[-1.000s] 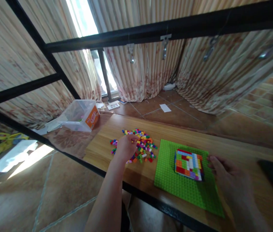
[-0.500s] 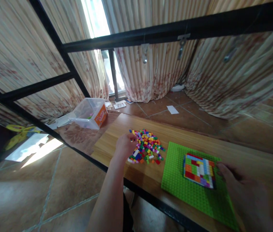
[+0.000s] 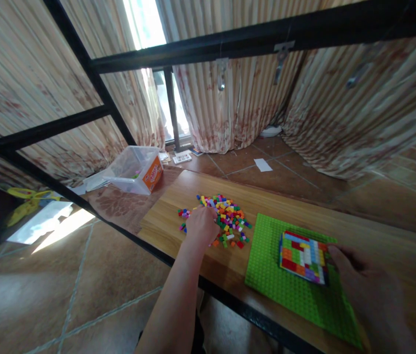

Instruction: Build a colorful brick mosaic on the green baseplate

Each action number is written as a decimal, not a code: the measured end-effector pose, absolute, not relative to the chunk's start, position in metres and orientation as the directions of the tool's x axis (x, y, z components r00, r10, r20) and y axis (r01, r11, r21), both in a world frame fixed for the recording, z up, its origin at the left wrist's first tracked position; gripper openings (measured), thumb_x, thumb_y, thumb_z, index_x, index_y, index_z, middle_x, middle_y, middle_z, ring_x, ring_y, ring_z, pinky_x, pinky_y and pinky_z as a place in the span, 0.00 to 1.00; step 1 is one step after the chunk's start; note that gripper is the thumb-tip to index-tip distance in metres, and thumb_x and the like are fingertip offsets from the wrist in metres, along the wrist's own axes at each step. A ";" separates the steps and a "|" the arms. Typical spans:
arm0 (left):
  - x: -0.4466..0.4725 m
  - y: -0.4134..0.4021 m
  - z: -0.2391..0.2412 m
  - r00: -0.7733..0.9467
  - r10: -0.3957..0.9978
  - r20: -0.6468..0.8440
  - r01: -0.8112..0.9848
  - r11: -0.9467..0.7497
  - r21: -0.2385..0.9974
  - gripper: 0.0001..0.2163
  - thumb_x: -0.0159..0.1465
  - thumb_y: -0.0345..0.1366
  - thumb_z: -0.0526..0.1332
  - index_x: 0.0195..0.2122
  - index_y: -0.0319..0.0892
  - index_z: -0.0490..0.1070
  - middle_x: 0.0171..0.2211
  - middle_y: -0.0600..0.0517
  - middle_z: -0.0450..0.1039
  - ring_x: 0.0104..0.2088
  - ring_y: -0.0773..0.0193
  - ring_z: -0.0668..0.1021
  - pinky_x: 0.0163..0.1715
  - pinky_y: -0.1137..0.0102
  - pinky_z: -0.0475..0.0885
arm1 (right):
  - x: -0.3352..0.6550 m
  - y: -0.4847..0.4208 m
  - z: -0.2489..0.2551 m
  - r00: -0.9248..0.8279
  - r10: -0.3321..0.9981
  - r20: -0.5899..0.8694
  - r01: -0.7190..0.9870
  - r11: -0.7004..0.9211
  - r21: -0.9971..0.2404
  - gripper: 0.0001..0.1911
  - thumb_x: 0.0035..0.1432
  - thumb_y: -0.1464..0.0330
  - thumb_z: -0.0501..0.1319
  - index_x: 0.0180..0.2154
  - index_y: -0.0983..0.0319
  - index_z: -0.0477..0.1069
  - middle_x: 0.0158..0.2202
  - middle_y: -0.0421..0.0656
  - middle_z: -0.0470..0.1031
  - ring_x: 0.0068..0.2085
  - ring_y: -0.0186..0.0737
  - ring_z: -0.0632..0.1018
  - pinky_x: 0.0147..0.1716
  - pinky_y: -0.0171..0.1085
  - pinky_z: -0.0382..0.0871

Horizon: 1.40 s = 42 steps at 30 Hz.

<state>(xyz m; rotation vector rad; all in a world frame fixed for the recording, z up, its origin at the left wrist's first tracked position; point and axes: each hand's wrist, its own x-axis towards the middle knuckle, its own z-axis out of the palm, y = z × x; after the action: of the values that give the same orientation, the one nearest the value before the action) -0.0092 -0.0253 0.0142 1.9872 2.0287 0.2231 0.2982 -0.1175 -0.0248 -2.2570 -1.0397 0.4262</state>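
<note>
My left hand point(image 3: 202, 225) is over a pile of small coloured toy bricks point(image 3: 232, 216) on the wooden table. Its fingers are curled down among the bricks, and whatever they pinch is hidden. On a green studded baseplate point(image 3: 267, 265) sits a square block built of multicoloured toy bricks point(image 3: 302, 258). My right hand point(image 3: 365, 280), somewhat blurred, grips the right edge of this built block with its thumb and fingers. The far side of that grip is out of sight.
A clear plastic box point(image 3: 130, 169) with an orange label stands beyond the table's left end, a few bricks inside. Black metal bars point(image 3: 193, 49) cross above the table point(image 3: 189, 187). Curtains point(image 3: 226, 108) hang behind, and papers point(image 3: 263, 164) lie on the tiled floor.
My left hand has moved right and inward over the brick pile, uncovering some bricks on its left. My right hand stays at the built block's edge, nearly unmoved.
</note>
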 end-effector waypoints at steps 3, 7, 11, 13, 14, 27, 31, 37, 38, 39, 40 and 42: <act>-0.007 -0.025 0.014 0.014 0.995 -0.095 0.951 0.016 0.308 0.11 0.56 0.28 0.64 0.40 0.43 0.79 0.43 0.42 0.78 0.47 0.51 0.79 0.47 0.63 0.72 | 0.296 -0.118 -0.022 0.639 0.768 -0.042 0.564 -0.505 -0.653 0.23 0.52 0.49 0.57 0.37 0.57 0.80 0.30 0.48 0.81 0.32 0.56 0.80 0.30 0.46 0.68; -0.008 -0.025 0.014 0.025 0.995 -0.095 0.950 0.006 0.311 0.08 0.57 0.29 0.64 0.37 0.43 0.80 0.42 0.43 0.79 0.47 0.52 0.79 0.47 0.64 0.72 | 0.295 -0.118 -0.019 0.623 0.780 -0.056 0.577 -0.507 -0.641 0.24 0.52 0.50 0.56 0.38 0.59 0.80 0.31 0.50 0.81 0.33 0.55 0.80 0.31 0.46 0.68; -0.009 -0.025 0.013 0.046 0.994 -0.095 0.950 -0.014 0.313 0.08 0.57 0.31 0.65 0.37 0.42 0.79 0.40 0.45 0.80 0.48 0.53 0.78 0.48 0.65 0.71 | 0.296 -0.117 -0.023 0.626 0.779 -0.034 0.573 -0.489 -0.657 0.25 0.51 0.48 0.56 0.38 0.59 0.80 0.32 0.50 0.81 0.34 0.56 0.79 0.33 0.47 0.68; -0.008 -0.025 0.012 0.047 0.995 -0.089 0.950 -0.017 0.312 0.09 0.57 0.32 0.65 0.38 0.42 0.79 0.41 0.46 0.80 0.48 0.54 0.78 0.48 0.66 0.71 | 0.296 -0.117 -0.024 0.625 0.780 -0.023 0.581 -0.485 -0.654 0.25 0.51 0.48 0.56 0.38 0.59 0.80 0.33 0.49 0.81 0.34 0.56 0.79 0.33 0.48 0.69; -0.007 -0.025 0.012 0.045 0.996 -0.083 0.950 -0.017 0.312 0.09 0.57 0.32 0.65 0.39 0.42 0.79 0.41 0.46 0.80 0.48 0.54 0.78 0.48 0.67 0.71 | 0.296 -0.117 -0.025 0.621 0.783 -0.019 0.585 -0.480 -0.654 0.25 0.51 0.49 0.56 0.38 0.59 0.80 0.33 0.49 0.81 0.34 0.55 0.79 0.34 0.48 0.69; -0.005 -0.022 0.009 0.045 0.998 -0.050 0.939 -0.025 0.342 0.12 0.59 0.25 0.59 0.38 0.42 0.80 0.41 0.46 0.80 0.47 0.55 0.79 0.49 0.66 0.71 | 0.298 -0.117 -0.030 0.607 0.795 0.006 0.583 -0.440 -0.683 0.23 0.51 0.50 0.57 0.37 0.58 0.80 0.32 0.48 0.82 0.35 0.56 0.80 0.34 0.47 0.69; -0.008 -0.010 0.006 -0.006 0.998 0.059 0.927 -0.017 0.374 0.12 0.62 0.27 0.57 0.38 0.42 0.80 0.41 0.44 0.79 0.45 0.54 0.79 0.48 0.64 0.72 | 0.299 -0.116 -0.030 0.598 0.801 0.036 0.593 -0.412 -0.691 0.22 0.51 0.50 0.57 0.36 0.58 0.80 0.32 0.48 0.82 0.34 0.55 0.80 0.32 0.46 0.68; -0.011 0.023 0.001 0.154 0.956 0.251 0.886 -0.246 0.394 0.20 0.62 0.24 0.56 0.54 0.37 0.73 0.54 0.42 0.74 0.56 0.55 0.73 0.60 0.63 0.64 | 0.295 -0.115 -0.027 0.594 0.804 0.023 0.590 -0.417 -0.691 0.23 0.51 0.50 0.57 0.36 0.58 0.80 0.31 0.48 0.82 0.32 0.54 0.79 0.30 0.45 0.68; -0.009 0.027 -0.002 0.196 0.951 0.240 0.880 -0.279 0.386 0.21 0.62 0.24 0.56 0.56 0.36 0.72 0.57 0.42 0.72 0.57 0.56 0.72 0.61 0.63 0.63 | 0.295 -0.116 -0.027 0.593 0.805 0.027 0.592 -0.413 -0.692 0.23 0.51 0.50 0.57 0.36 0.58 0.80 0.30 0.48 0.82 0.32 0.54 0.79 0.30 0.45 0.68; -0.008 0.031 -0.004 0.228 0.949 0.217 0.878 -0.297 0.376 0.22 0.62 0.23 0.55 0.57 0.36 0.71 0.58 0.42 0.72 0.58 0.56 0.72 0.62 0.64 0.62 | 0.295 -0.116 -0.027 0.591 0.806 0.029 0.594 -0.411 -0.692 0.23 0.51 0.50 0.56 0.36 0.58 0.80 0.30 0.48 0.82 0.32 0.54 0.79 0.30 0.45 0.68; -0.005 0.034 -0.007 0.248 0.950 0.189 0.879 -0.303 0.368 0.22 0.62 0.23 0.55 0.57 0.36 0.71 0.58 0.42 0.72 0.58 0.57 0.72 0.62 0.64 0.63 | 0.294 -0.116 -0.027 0.590 0.807 0.031 0.596 -0.410 -0.690 0.24 0.51 0.50 0.56 0.36 0.58 0.80 0.30 0.47 0.82 0.32 0.54 0.79 0.30 0.45 0.68; -0.001 0.037 -0.012 0.267 0.953 0.142 0.885 -0.300 0.356 0.22 0.61 0.22 0.54 0.56 0.37 0.72 0.55 0.42 0.74 0.55 0.57 0.74 0.60 0.64 0.64 | 0.294 -0.115 -0.027 0.584 0.811 0.039 0.604 -0.402 -0.688 0.23 0.52 0.50 0.56 0.36 0.59 0.80 0.30 0.47 0.82 0.32 0.53 0.80 0.31 0.45 0.69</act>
<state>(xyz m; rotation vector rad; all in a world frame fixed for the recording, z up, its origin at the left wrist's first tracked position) -0.0014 0.0369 -0.0116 2.3282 1.7184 0.4899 0.2941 -0.1155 -0.0266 -2.1451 -1.1193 0.3977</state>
